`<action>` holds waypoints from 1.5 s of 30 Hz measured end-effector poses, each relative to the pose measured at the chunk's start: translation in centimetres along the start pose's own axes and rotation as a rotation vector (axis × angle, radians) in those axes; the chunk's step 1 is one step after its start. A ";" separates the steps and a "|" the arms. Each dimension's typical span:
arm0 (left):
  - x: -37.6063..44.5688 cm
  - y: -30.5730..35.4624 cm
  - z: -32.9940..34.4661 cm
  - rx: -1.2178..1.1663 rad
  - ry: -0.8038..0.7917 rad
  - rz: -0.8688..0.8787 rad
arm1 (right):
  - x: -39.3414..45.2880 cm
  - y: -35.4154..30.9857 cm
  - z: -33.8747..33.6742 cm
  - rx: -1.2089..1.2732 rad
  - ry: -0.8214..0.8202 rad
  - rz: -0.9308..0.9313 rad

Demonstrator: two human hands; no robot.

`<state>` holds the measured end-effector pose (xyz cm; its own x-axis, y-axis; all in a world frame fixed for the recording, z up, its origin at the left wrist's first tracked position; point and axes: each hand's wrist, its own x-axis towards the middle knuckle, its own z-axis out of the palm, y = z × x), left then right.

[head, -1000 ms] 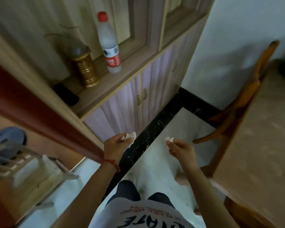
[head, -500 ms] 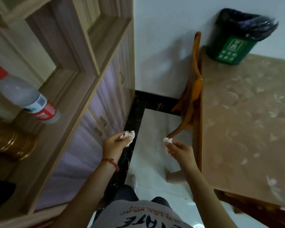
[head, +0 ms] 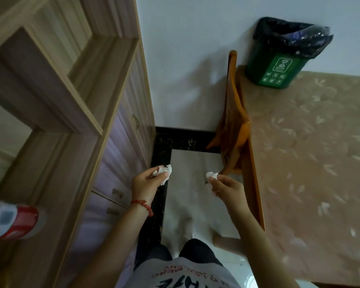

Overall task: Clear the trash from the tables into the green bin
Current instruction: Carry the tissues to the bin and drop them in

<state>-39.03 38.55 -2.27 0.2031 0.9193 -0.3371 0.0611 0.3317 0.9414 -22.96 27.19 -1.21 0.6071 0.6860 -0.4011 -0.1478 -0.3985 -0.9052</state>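
The left hand (head: 147, 181) pinches a crumpled tissue (head: 163, 171) in curled fingers; the right hand (head: 227, 185) pinches a smaller tissue wad (head: 211, 175), mostly hidden by its fingertips. Both are held over the floor. The green bin (head: 275, 68), lined with a black bag, stands at the table's (head: 312, 154) far left corner. A bottle (head: 13, 222) on the cabinet (head: 75, 129) is cut off at the left edge
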 end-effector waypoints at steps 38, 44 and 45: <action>43.7 17.6 19.3 0.108 -0.316 0.117 | 39.0 -21.5 5.1 0.204 0.261 -0.075; 44.8 19.4 23.1 0.053 -0.456 0.111 | 39.5 -22.5 2.8 0.334 0.400 -0.046; 45.0 19.4 23.9 0.051 -0.481 0.105 | 39.5 -22.7 2.3 0.338 0.426 -0.045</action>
<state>-5.37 81.30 1.12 0.6384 0.7411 -0.2079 0.0611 0.2204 0.9735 2.63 64.73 3.14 0.8708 0.3623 -0.3324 -0.3149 -0.1082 -0.9429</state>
